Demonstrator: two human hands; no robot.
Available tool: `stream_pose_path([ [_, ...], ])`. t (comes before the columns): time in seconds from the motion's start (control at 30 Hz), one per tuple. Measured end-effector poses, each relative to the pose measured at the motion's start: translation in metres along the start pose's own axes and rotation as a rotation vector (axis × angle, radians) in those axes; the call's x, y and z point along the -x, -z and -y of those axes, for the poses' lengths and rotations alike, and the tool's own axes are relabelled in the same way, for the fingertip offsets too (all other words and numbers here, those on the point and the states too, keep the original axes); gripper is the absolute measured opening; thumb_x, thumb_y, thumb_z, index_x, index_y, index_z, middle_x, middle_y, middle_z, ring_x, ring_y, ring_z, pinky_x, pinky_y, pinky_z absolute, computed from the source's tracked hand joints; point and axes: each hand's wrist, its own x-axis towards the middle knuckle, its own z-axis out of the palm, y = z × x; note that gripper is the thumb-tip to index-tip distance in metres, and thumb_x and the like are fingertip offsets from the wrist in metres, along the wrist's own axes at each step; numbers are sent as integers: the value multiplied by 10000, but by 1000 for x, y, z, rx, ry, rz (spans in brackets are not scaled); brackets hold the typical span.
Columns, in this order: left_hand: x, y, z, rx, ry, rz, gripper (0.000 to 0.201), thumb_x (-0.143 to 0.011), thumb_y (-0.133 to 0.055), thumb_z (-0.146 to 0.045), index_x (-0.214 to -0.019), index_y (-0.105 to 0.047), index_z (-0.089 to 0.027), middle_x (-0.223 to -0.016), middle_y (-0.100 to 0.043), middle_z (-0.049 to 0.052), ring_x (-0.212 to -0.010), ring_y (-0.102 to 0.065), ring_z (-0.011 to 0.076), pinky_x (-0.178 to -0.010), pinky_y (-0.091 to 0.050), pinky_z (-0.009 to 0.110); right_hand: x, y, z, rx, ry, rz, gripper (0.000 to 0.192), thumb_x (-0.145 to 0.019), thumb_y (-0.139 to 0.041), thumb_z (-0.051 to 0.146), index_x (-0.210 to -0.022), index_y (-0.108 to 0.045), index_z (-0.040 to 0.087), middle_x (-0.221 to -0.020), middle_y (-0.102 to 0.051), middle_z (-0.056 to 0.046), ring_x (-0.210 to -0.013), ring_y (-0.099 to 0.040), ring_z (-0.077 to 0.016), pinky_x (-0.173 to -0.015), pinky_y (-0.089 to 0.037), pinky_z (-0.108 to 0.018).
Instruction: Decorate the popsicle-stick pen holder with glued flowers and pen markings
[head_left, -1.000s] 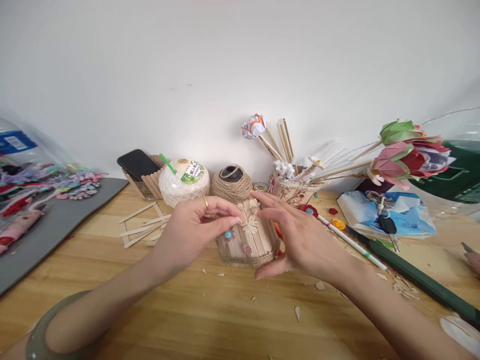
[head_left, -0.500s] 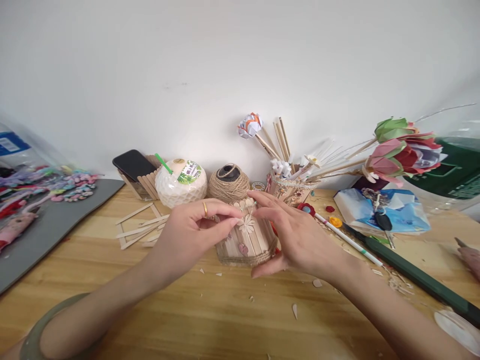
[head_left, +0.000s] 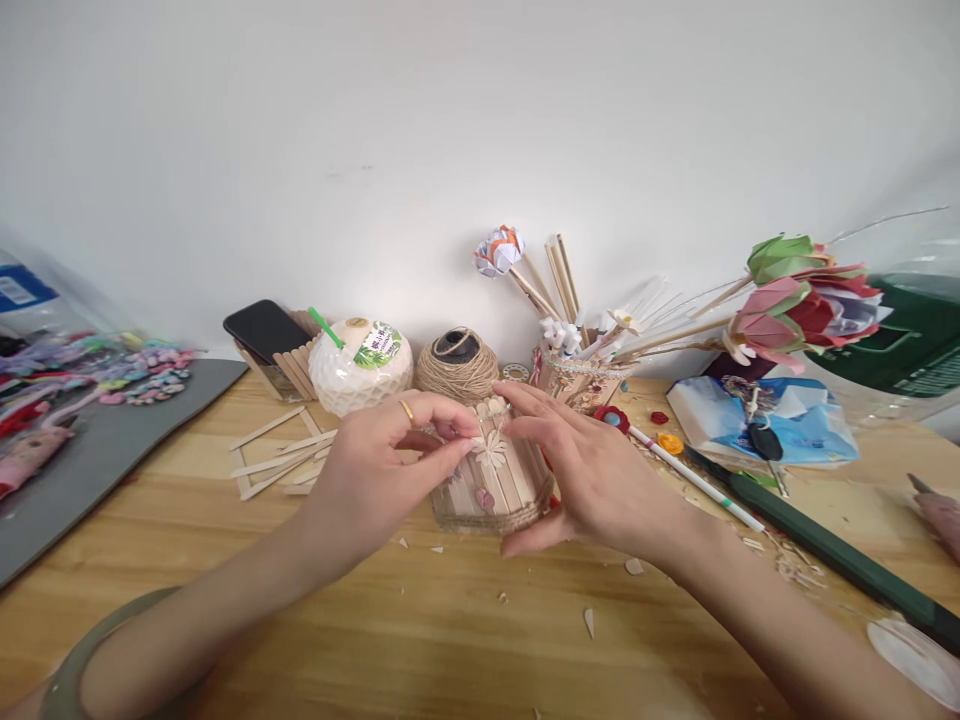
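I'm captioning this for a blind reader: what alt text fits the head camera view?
Two hands, left hand and right hand, cup a small craft-stick pot on a wooden table, fingertips at its flower trim. Behind stand a ball of twine, a white coconut drink and paper flowers.

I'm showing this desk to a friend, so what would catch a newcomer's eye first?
First, the two hands at the centre: the left hand and right hand close around a small stick pot with a pale flower on its front. Next, the big paper flowers at the right, then the twine ball and white round cup behind the pot.
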Motion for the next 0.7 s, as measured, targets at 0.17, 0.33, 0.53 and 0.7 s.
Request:
stream_pose_path([
  [0.17,2,-2,9,-289,-462,-101,98,-791,-576,-78,-806,-610,-168,-744,-666,20,-699,-610,144,-654,-515,275,-1,1,0,-11,-11,12,712,-708,-495,700,-1091,-400,108,-1301,-440,-307,-1238,-420,-343,-895,-478,-502],
  [0.33,4,-4,16,-517,-766,-81,180,-788,-558,-8,-916,-576,-134,-816,-671,66,-765,-587,169,-706,-498,306,-2,1,0,-21,-1,7,705,-713,-486,700,-1072,-411,97,-1291,-448,-311,-1239,-419,-342,-915,-470,-489],
  [0.53,5,-1,16,-580,-788,-11,163,-853,-493,-73,-990,-569,-121,-865,-682,78,-822,-579,177,-737,-504,322,-1,1,-1,-23,3,15,698,-727,-463,700,-1092,-394,109,-1309,-429,-308,-1250,-404,-342,-917,-457,-517],
  [0.7,4,1,11,-538,-744,21,183,-838,-504,-29,-985,-570,-116,-866,-694,58,-817,-581,157,-751,-499,287,-1,0,-1,-22,1,13,715,-713,-486,701,-1087,-406,97,-1302,-438,-306,-1247,-409,-342,-929,-455,-501],
])
